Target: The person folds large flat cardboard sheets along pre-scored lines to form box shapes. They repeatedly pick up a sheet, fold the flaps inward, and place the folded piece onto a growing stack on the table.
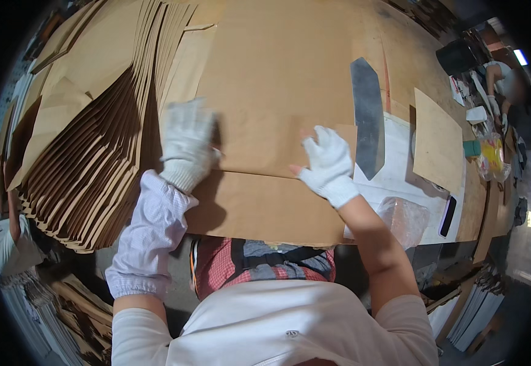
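Observation:
Both my hands wear white knit gloves and press flat on a large brown cardboard sheet [265, 79] lying on the workbench. My left hand [186, 141] rests with fingers spread near the sheet's left side, beside a fanned stack of cardboard blanks [89, 146]. My right hand [327, 160] lies open on a folded flap of the sheet [259, 207], fingertips showing through cut glove tips. A grey pointed flat blade-shaped tool [367, 116] lies just right of my right hand. Neither hand grips anything.
A smaller cardboard panel [437, 141] lies at the right on a white surface [399, 177]. A clear plastic bag [404, 218] and a black phone [447, 216] sit near the bench edge. Another person [502, 85] works at the far right.

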Tool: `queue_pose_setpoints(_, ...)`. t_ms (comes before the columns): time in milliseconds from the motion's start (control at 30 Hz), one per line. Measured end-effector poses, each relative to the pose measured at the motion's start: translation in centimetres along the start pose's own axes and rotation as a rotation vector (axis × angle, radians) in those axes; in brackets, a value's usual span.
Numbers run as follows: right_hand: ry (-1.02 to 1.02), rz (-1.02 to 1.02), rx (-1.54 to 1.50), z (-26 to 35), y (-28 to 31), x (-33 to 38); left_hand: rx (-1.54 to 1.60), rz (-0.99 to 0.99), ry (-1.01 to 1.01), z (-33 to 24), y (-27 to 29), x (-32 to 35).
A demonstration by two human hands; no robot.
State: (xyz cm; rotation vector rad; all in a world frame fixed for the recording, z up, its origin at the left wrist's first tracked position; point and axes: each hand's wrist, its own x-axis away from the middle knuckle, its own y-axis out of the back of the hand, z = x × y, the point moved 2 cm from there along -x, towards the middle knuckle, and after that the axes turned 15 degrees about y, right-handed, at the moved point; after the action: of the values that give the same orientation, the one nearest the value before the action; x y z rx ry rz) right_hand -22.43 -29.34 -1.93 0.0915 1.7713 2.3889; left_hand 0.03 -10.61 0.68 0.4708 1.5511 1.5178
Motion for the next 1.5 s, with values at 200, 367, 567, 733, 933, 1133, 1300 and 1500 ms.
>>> queue_pose_setpoints(200,0.308,-0.176,0.098,2.2,-3.4,-3.6,0.692,0.171,-0.358,-7.2,-0.2,-0.2)
queue_pose_setpoints(367,0.008,-0.133,0.224,-3.3,-1.4,5.1,0.44,0.166,-0.051,1.5,-2.6,3.6)
queue_pose_setpoints(567,-0.004,-0.333,-0.005,-4.6,-1.4,6.5,0.373,0.191,-0.046,-2.8,0.4,-1.3)
queue_pose_setpoints(733,0.084,-0.353,0.037,-0.9,0.5,8.0,0.437,0.642,0.164,-2.7,4.8,-6.0)
queue_pose_setpoints(933,0.32,-0.431,0.008,6.3,4.4,5.4,0.45,0.269,-0.067,-1.5,10.1,-0.5)
queue_pose_setpoints(1133,0.312,-0.397,0.08,8.7,6.4,-0.1,0.451,0.196,-0.097,-1.7,10.7,-0.2)
queue_pose_setpoints(1300,0.412,-0.62,-0.024,11.3,5.3,1.9,0.319,0.505,-0.079,-2.1,8.6,-4.9)
queue_pose_setpoints(1500,0.527,-0.302,-0.298,13.2,4.3,5.3,-0.139,-0.174,-0.084,-5.3,2.4,-5.2)
